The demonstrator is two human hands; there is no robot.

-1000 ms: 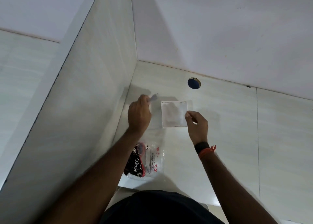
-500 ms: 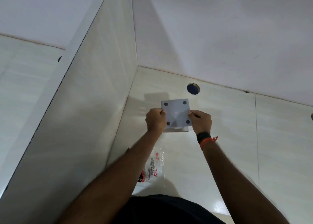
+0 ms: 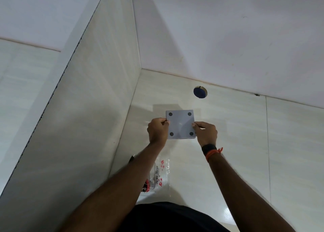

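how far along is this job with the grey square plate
Done: the grey square plate is off the tiled surface, where a plastic packet lies nearer the person. In hand: left hand and right hand pinch the plate's side edges. Left: it is fixed to nothing yet; the round hole near the wall is uncovered.

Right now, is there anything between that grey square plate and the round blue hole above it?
Only bare pale tile lies between the grey square plate and the round blue hole, as the head view shows.

plastic packet [image 3: 162, 170] half behind left forearm [image 3: 131, 175] — print unreadable, far face of plate [image 3: 180, 124] hidden
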